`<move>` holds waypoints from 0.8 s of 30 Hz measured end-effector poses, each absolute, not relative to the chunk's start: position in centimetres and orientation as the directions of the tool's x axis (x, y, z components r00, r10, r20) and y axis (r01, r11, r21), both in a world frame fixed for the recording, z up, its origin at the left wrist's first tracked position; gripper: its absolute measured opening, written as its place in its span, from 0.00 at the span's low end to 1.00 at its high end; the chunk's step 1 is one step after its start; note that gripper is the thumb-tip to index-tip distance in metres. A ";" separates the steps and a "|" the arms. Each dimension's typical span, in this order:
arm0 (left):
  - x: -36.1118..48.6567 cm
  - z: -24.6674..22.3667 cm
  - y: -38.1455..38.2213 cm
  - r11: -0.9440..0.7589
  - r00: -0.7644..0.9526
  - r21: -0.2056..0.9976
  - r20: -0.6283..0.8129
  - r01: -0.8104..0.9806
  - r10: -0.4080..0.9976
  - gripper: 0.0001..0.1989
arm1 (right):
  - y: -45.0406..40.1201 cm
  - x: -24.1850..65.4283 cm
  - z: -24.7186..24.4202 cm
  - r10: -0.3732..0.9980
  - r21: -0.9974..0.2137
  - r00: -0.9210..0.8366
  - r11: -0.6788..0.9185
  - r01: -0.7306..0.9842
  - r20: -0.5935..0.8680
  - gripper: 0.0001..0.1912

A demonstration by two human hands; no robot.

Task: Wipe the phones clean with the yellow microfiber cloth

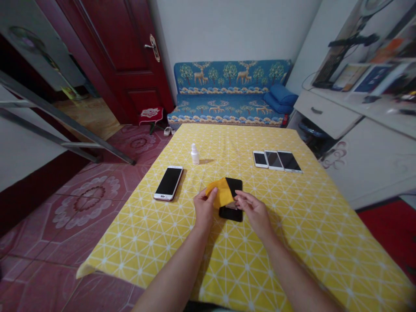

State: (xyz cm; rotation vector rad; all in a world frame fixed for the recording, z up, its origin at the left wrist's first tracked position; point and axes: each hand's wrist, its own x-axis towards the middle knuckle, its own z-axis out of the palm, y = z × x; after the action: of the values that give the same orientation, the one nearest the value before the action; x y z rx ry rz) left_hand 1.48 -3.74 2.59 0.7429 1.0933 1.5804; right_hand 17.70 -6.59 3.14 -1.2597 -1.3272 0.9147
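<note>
My left hand (204, 207) pinches one yellow cloth (219, 190), my right hand (255, 210) pinches one black phone (232, 199). Four more phones on the tabletop (292, 225), plus one little white bottle (194, 154).

Black phone (232, 200): dark, glossy slab, laid flat and face up on the table's near centre, long axis running near to far. Yellow cloth (220, 190): small, folded, draped over the phone's left half, partly lifted.
</note>
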 end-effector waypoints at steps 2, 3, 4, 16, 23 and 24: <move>0.6 2.6 -3.4 -0.048 -0.396 0.893 -0.150 -0.448 0.906 0.18 | -6.9 18.3 2.8 0.912 -0.788 0.089 0.292 0.541 0.399 0.16; 0.1 2.5 -3.2 -0.061 -0.449 0.895 -0.162 -0.442 0.879 0.19 | -7.1 18.5 2.6 0.881 -0.676 0.051 0.322 0.662 0.470 0.16; -0.4 2.5 -2.9 -0.078 -0.496 0.902 -0.160 -0.425 0.853 0.19 | -7.3 18.6 2.4 0.861 -0.579 0.011 0.333 0.744 0.509 0.19; -0.8 3.5 2.1 -0.397 -0.106 0.843 0.460 0.362 0.881 0.10 | -8.8 17.3 1.3 0.942 -0.222 -0.057 0.136 0.966 0.331 0.37; -0.5 3.0 3.6 -0.666 0.594 0.482 0.319 0.569 0.739 0.24 | -8.6 17.5 1.7 0.950 -0.247 -0.044 0.125 0.961 0.309 0.36; -0.5 3.0 3.8 -0.682 0.626 0.457 0.295 0.572 0.722 0.24 | -8.6 17.5 1.8 0.952 -0.246 -0.043 0.122 0.962 0.304 0.36</move>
State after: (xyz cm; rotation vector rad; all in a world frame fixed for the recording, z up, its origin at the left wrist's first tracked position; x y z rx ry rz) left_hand -0.53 3.79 3.02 2.5316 1.0410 0.6639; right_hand 17.48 -8.59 1.77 -1.8524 -2.0196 -0.0352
